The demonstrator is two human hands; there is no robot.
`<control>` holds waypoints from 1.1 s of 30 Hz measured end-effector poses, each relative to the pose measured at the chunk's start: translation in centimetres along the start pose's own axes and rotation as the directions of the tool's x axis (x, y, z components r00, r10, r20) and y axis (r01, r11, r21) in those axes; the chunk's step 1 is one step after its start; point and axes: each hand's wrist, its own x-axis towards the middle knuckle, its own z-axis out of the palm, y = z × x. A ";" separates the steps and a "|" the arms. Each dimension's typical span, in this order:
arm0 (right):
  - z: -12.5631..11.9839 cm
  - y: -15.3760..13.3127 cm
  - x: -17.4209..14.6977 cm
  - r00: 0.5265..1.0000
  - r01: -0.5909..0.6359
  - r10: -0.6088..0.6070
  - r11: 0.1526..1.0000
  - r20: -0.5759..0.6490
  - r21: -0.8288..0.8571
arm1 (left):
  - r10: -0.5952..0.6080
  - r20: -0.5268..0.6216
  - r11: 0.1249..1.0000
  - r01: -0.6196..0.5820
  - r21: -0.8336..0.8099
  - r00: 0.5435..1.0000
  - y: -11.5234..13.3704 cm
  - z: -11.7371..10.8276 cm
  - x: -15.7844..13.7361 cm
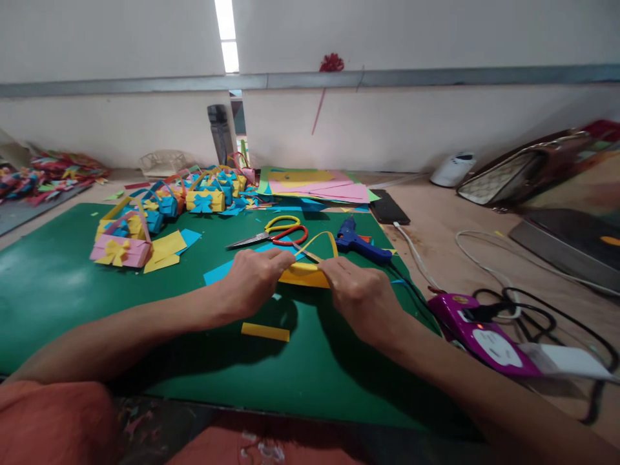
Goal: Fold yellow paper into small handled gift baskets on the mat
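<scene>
Between my two hands is a small yellow paper basket [306,276] with a thin looped handle, raised a little over the green mat [194,368]. My left hand [259,279] pinches its left end. At the right end, the fingers of my right hand [361,294] are closed on it as well. My fingers hide both ends. Just behind lie scissors [266,236] with one red and one yellow handle loop, and a blue glue gun [358,242]. A yellow paper strip [265,332] rests on the mat nearer to me.
Several finished paper baskets [206,197] crowd the back left, with a pink one [121,250] nearest. Coloured sheets [314,184] are stacked behind. A phone [389,206], a purple power strip [489,336] and tangled cables occupy the right. A dark bottle [220,132] stands by the wall.
</scene>
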 end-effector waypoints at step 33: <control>-0.4 -0.7 0.0 0.997 -0.005 -0.004 0.993 -0.073 -0.121 | -0.015 0.151 0.985 0.041 -0.167 0.988 -0.3 1.0 0.0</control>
